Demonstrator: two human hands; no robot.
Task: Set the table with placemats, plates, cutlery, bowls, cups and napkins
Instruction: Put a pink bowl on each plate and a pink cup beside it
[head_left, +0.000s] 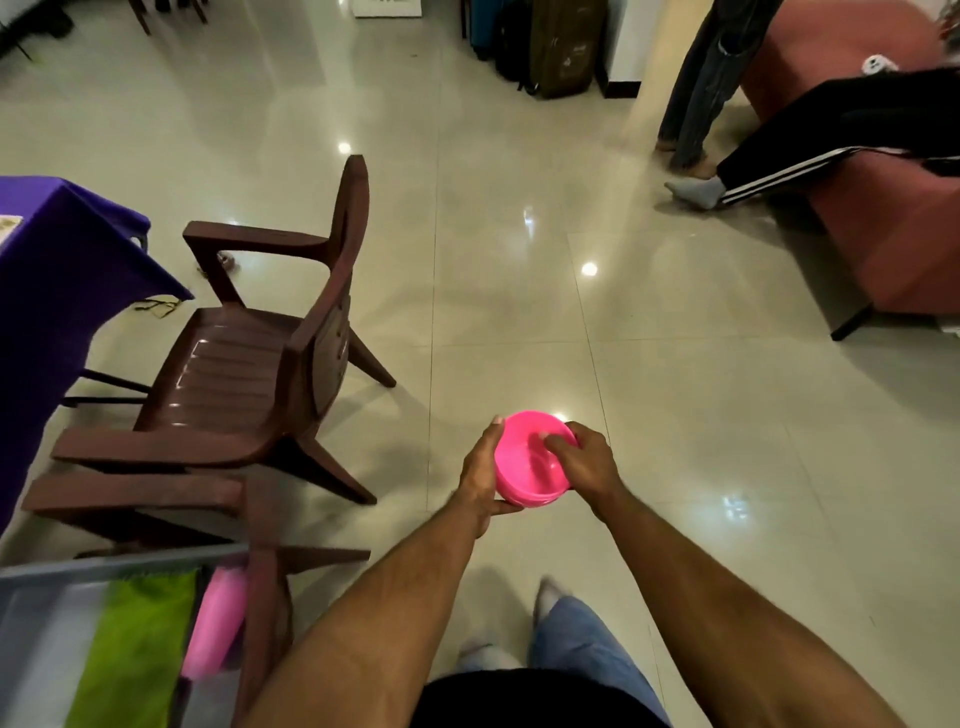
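Observation:
A stack of pink bowls (524, 467) hangs in front of me over the tiled floor, held between both hands. My left hand (480, 475) cups the stack's left side, thumb under its base. My right hand (584, 460) grips the right rim, with fingers curled into the top bowl. The table (57, 291), draped in a purple cloth, stands at the left edge. A grey bin (52, 613) at bottom left holds a green cloth (135, 654) and a pink item (215, 623).
Two brown plastic armchairs (249, 374) stand between me and the table, one close to the bin. A red sofa (883, 223) with a seated person's legs, and another person standing, are at far right. Luggage (561, 47) lines the back wall. Glossy floor lies ahead.

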